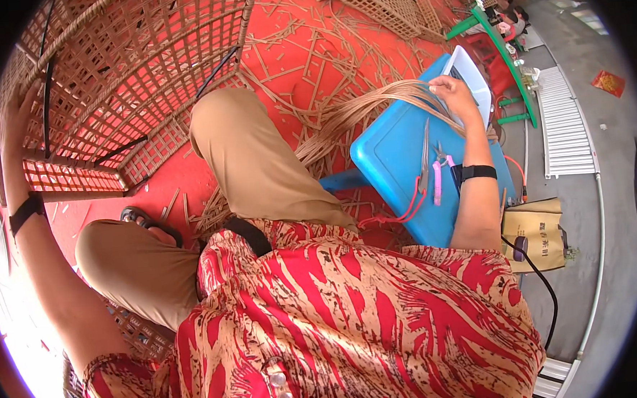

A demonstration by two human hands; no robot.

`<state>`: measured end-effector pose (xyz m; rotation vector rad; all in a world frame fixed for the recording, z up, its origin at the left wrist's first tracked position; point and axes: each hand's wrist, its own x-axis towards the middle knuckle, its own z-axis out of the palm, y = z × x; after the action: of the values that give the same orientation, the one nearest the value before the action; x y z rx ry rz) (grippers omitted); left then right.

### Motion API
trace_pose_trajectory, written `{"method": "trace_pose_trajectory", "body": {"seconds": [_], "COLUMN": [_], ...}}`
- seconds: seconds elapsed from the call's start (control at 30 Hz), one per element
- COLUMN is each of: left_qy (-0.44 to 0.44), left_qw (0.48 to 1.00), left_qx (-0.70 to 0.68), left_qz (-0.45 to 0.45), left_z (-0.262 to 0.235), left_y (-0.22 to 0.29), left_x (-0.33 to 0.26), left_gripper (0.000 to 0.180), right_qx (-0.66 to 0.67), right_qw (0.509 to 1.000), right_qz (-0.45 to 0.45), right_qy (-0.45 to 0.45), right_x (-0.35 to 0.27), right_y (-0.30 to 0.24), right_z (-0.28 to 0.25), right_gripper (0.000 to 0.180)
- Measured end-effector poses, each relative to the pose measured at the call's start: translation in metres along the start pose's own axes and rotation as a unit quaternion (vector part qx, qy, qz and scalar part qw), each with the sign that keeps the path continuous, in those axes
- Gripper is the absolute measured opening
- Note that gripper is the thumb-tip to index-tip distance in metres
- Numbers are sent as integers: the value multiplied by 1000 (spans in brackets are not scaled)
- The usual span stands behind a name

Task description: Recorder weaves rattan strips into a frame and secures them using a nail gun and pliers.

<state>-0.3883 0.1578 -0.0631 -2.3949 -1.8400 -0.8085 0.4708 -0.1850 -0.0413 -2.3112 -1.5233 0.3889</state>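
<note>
At the far left, my left hand [17, 117] is at the edge of a large woven rattan basket [153, 71], its fingers closed over the rim. Dark rods run along the basket's frame. Over on the right, my right hand [457, 99] pinches at the end of a long bundle of brown rattan strips [371, 102]. The bundle bends across a blue plastic stool [381, 149] and trails toward my knee. Below that hand, red-handled scissors [424, 172] and pink-handled pliers [438, 175] lie on the stool. Beside its fingers stands a white plastic bin [473, 75].
Loose strip offcuts [311, 62] litter the red floor covering [273, 28]. Another woven piece [373, 5] lies at the back. A green-framed table [514, 73], a white slatted panel [565, 121] and a tan bag [533, 234] are to the right. People sit far off beyond the table.
</note>
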Motion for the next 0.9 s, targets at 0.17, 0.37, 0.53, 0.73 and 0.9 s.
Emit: {"method": "trace_pose_trajectory", "body": {"seconds": [0.17, 0.37, 0.53, 0.73, 0.9], "left_qy": [-27, 36, -46, -22, -45], "left_qw": [994, 979, 993, 995, 985], "left_qx": [68, 193, 50, 42, 132], "left_qz": [-79, -56, -95, -90, -104], "left_z": [-9, -11, -22, -17, -37], "left_y": [28, 35, 48, 66, 78], "left_x": [-7, -15, -18, -10, -14], "left_gripper": [77, 84, 89, 91, 81], "right_qx": [14, 79, 37, 98, 145], "right_qw": [999, 995, 996, 977, 887], "right_qz": [10, 22, 38, -64, -231], "right_qy": [48, 62, 66, 180, 372], "right_x": [-1, -3, -15, -43, -99], "right_y": [5, -5, -23, -91, -250], "right_z": [6, 8, 6, -22, -53], "right_gripper": [28, 29, 28, 24, 15]}}
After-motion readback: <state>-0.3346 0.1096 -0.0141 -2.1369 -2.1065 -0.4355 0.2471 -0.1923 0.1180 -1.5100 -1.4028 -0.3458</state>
